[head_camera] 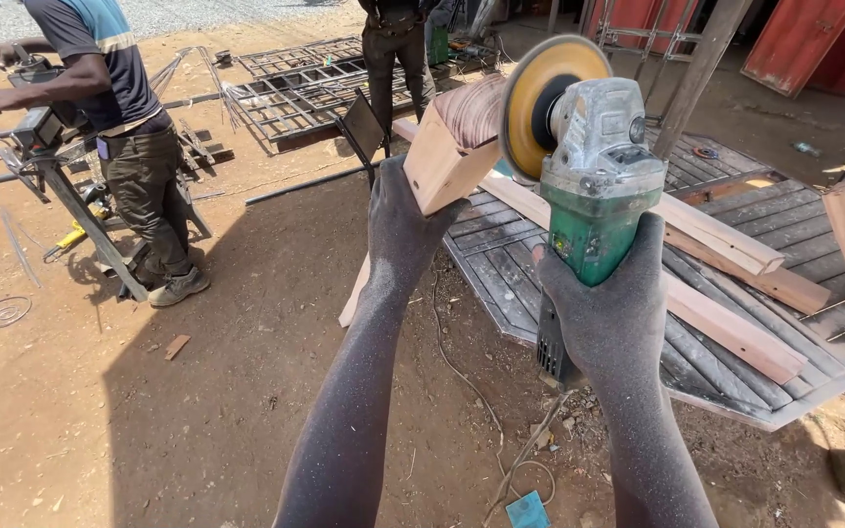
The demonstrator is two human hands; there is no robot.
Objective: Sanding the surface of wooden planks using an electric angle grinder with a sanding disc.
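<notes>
**A:** From the head view, what have the hands got?

**B:** The left hand (405,220) is clenched around the lower end of a wood block (454,147), holding it up in the air at a tilt. The right hand (606,298) is wrapped tight on the green body of a grinder (594,171), and its yellow disc (538,103) sits right against the block's upper face (touching or just shy of it, I can't quite tell).

**A:** So it's sanding freehand, off the bench?

**B:** Looks that way. The block is up in front of the slatted bench (735,254), above the planks (726,293) lying on it. To my mind the thing to get right is a light, flat pass: keep the disc's face shallow to the wood, not edge-on, or it will gouge.

**A:** And the left fingers?

**B:** They sit low on the block, apart from the disc, which is good. I'd judge the hold should stay at that far end.

**A:** Anything else to mind?

**B:** The cord (462,372) trails over the dirt ground (198,411) beneath (easy to snag). A person (124,117) works at a metal stand well apart on the left, near metal grilles (305,83).
</notes>
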